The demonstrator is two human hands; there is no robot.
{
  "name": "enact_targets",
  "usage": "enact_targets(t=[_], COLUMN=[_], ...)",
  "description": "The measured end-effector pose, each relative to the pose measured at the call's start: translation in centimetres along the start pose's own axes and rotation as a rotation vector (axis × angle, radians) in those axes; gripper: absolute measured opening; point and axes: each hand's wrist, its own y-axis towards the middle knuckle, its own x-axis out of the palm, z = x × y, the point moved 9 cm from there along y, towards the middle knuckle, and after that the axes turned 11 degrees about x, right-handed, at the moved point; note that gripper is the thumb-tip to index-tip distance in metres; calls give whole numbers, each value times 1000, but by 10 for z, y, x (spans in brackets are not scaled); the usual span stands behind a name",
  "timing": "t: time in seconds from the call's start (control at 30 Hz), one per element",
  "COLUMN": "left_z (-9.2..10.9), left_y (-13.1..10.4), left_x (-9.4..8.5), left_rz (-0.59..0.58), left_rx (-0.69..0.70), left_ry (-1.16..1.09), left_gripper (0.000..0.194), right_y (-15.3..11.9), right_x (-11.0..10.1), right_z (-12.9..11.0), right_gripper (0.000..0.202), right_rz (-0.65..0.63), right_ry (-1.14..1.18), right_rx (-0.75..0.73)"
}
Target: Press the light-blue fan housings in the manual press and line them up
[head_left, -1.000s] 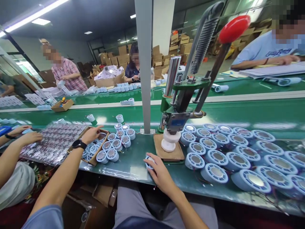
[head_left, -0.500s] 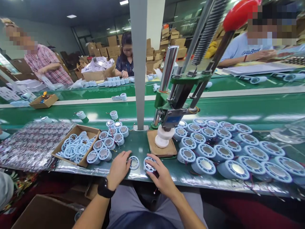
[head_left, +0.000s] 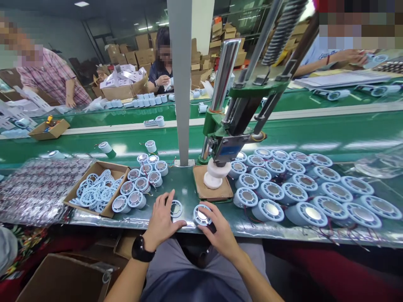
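My left hand (head_left: 163,219), a black band on its wrist, is spread low over the bench with nothing in it. Beside its fingers a flat light-blue plastic ring (head_left: 180,209) lies on the green surface, partly covered by the hand. My right hand (head_left: 220,231) grips a round light-blue motor-like housing (head_left: 200,214) with a silver disc in its top, near the bench's front edge. The thumb and fingers wrap its right side and hide part of it. Behind it stands a hand press (head_left: 231,151) with a white pressing head (head_left: 214,176) over a brown base pad (head_left: 201,191).
An open cardboard box (head_left: 121,201) of blue rings is at the left, next to a cluster of housings (head_left: 141,184). Many more housings (head_left: 294,191) with thin wires crowd the right. A grey post (head_left: 182,84) rises behind. Co-workers sit and stand across the green conveyor (head_left: 151,134).
My left hand has let go of the ring's edge, its thumb now spread away to the right. My right hand still grips the housing, which sits slightly further right in view.
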Motion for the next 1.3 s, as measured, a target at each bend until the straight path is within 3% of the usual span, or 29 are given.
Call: enact_targets(t=[0.07, 0.13, 0.23, 0.33, 0.43, 0.53, 0.73, 0.93, 1.07, 1.13, 1.2, 1.23, 1.3], left_z=[0, 2, 1, 18, 47, 57, 48, 49, 47, 46, 46, 45, 41], left_y=[0, 0, 0, 5, 16, 22, 19, 16, 11, 8, 6, 5, 7], left_x=[0, 1, -9, -12, -8, -5, -3, 1, 6, 11, 18, 20, 25], left_rz=[-52, -107, -7, 125, 142, 169, 219, 224, 282, 298, 284, 271, 230], left_rx=[49, 95, -3, -98, -50, -42, -108, -166, -213, -200, -161, -146, -141], left_ry=[-11, -52, -196, -334, -286, -235, -283, -352, -361, -371, -396, -412, -449], left_gripper=[95, 79, 66, 79, 87, 86, 73, 72, 72, 71, 64, 60, 53], right_y=[0, -1, 0, 2, 3, 3, 3, 7, 8, 11, 18, 25, 47], right_x=[-3, -4, -1, 11, 23, 29, 28, 29, 34, 33, 18, 1, -59], right_z=[-1, -1, 2, 4, -1, -2, 2, -1, -1, -4, -17, -29, -72], right_gripper=[36, 37, 43, 51, 54, 57, 64, 75, 61, 57, 59, 60, 56], right_rz=[-8, -5, 44, 131, 217, 257, 228, 187, 133, 27, -116, -156, -80], right_ry=[4, 10, 10, 2, 19, 21, 77, 129, 38, -57, -176, -236, -342], right_rx=[-16, -18, 50, 131, 128, 123, 132, 157, 137, 94, 32, -13, -145])
